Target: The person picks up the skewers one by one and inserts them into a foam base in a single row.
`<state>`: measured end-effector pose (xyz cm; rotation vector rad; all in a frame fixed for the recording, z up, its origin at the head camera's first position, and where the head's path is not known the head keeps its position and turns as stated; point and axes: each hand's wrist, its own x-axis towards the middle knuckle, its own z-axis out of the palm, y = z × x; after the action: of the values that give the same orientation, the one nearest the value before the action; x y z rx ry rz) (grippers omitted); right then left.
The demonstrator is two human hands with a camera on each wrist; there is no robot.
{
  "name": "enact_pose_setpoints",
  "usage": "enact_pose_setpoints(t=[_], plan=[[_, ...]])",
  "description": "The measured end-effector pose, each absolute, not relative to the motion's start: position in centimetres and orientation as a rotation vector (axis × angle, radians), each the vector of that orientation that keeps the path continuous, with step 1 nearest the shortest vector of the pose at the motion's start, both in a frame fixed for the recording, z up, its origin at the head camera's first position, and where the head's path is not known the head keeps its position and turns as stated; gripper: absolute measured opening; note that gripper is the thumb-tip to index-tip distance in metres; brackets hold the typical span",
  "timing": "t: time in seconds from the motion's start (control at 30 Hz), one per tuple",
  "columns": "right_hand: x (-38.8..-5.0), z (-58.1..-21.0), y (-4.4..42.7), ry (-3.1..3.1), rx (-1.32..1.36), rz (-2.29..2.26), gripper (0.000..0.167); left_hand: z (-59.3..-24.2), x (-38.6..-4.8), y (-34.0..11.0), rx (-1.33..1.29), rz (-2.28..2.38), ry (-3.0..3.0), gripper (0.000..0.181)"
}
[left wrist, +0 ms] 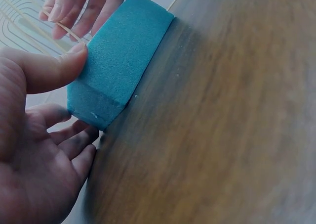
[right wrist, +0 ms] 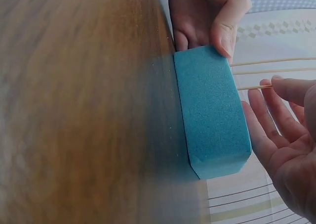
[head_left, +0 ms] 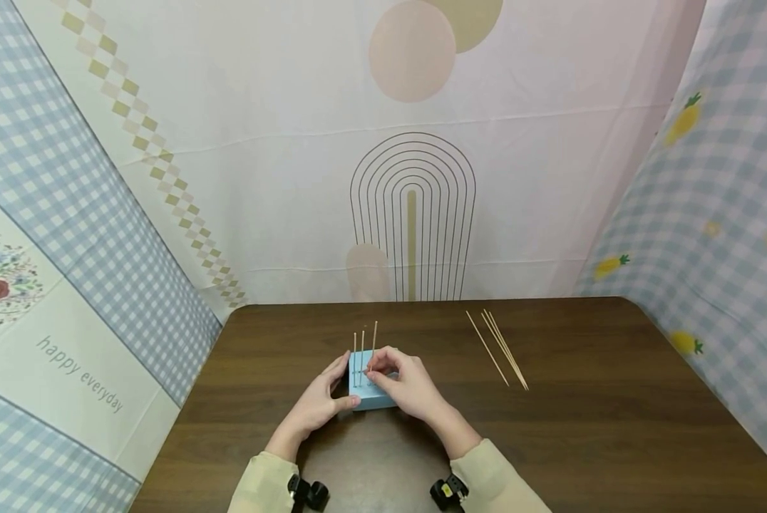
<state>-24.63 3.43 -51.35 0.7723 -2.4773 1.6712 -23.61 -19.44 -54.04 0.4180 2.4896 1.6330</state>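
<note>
A light blue block [head_left: 376,402] lies on the table with thin wooden sticks [head_left: 362,349] standing upright in its top. My left hand [head_left: 316,406] grips the block's left side, its thumb on the near edge; the left wrist view shows that thumb against the blue block [left wrist: 118,61]. Over the top of the block, my right hand [head_left: 409,385] pinches one stick [right wrist: 261,87] between thumb and forefinger, its other fingers spread beside the block. In the right wrist view, the lower end of the pinched stick meets the block [right wrist: 212,110].
To the right, several loose sticks [head_left: 505,349] lie on the brown table [head_left: 589,427], one a little apart from the others. A patterned cloth [head_left: 294,214] hangs behind the table's far edge, with checked cloths at both sides.
</note>
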Motion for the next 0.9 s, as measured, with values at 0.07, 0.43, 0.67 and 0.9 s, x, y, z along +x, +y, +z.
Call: enact_pose_setpoints(t=[0.07, 0.43, 0.67, 0.9], plan=[[-24.67, -51.43, 3.43, -2.482, 0.771, 1.660, 0.008, -54.05, -23.61, -19.44, 0.417, 1.635, 2.488, 0.094], [-24.66, -51.54, 3.41, -2.518, 0.740, 1.687, 0.009, -54.02, -23.52, -19.54, 0.404, 1.639, 2.478, 0.094], [-24.64, -51.52, 3.31, -2.502, 0.742, 1.641, 0.006, -53.99, -23.59, -19.56, 0.408, 1.634, 2.479, 0.094], [-24.55, -51.50, 3.24, -2.534, 0.723, 1.602, 0.005, -53.97, -23.50, -19.57, 0.409, 1.619, 2.487, 0.094]])
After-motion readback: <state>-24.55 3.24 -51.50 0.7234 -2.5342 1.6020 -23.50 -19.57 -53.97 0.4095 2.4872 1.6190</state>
